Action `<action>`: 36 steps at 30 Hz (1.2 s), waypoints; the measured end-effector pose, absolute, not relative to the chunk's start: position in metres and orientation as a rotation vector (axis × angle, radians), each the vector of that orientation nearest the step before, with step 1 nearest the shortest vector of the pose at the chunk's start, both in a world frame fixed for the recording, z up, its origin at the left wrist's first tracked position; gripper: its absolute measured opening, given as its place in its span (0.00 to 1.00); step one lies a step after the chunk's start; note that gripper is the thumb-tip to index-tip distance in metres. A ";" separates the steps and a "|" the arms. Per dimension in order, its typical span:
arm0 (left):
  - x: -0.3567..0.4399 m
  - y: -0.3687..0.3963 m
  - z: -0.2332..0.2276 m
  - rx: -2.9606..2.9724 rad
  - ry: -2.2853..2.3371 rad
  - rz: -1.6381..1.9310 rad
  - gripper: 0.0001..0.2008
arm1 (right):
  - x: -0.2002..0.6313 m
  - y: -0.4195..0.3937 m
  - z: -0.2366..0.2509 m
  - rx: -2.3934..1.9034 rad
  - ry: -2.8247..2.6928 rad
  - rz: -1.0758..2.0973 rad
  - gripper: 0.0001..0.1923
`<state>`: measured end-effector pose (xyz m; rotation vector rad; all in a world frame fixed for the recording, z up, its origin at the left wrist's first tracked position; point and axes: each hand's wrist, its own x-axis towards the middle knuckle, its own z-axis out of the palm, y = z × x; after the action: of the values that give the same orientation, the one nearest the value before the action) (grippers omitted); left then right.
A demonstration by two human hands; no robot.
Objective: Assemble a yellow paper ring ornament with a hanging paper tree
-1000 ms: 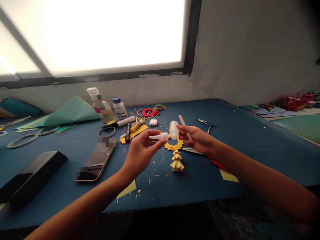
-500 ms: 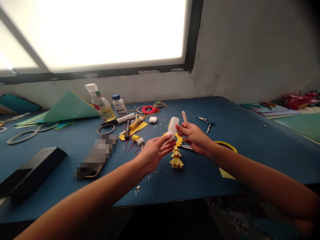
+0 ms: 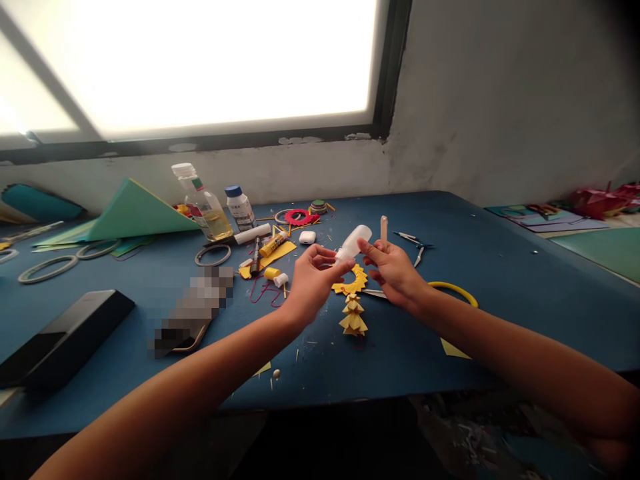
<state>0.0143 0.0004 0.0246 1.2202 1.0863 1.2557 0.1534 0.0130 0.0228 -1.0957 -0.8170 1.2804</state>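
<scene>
Nearest us, scraps of yellow paper (image 3: 454,349) lie on the blue table (image 3: 500,293), and the little folded yellow paper tree (image 3: 353,317) sits just below our hands. Our left hand (image 3: 311,280) is up now, fingertips pinched on the nozzle end of the small white glue bottle (image 3: 353,243). Our right hand (image 3: 393,270) is closed around that bottle's body, with a wooden stick (image 3: 383,228) caught upright in the same grip. The bottle hangs tilted over the yellow spiky paper ring (image 3: 353,283).

To do this well, we'd judge: keep the right hand steady, turn the tip with the left only, don't squeeze the body, and keep the stick clear of the nozzle.

Against half a second back, the bottle has tipped over from nearly upright, and our left hand, then flat and open below it, has closed in on the tip. A second ago that hand held the white cap apart from the bottle.

Further off sit the phone (image 3: 193,313), a glue stick (image 3: 273,244), the oil bottle (image 3: 202,205), then the bright window (image 3: 200,67).
</scene>
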 end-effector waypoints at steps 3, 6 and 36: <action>0.012 0.004 0.023 1.596 1.123 1.371 0.13 | 0.155 0.014 0.025 -1.059 -0.773 1.285 0.32; 0.013 0.002 0.023 1.693 1.011 1.438 0.13 | 0.156 0.015 0.028 -1.045 -0.745 1.276 0.32; 0.004 0.015 0.041 1.653 1.210 1.155 0.29 | 0.154 0.012 0.026 -1.015 -0.770 1.282 0.30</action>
<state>0.0039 0.0148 0.0413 1.6535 1.2101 1.1547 0.1544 0.0117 0.0263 -1.0150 -0.7705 1.2815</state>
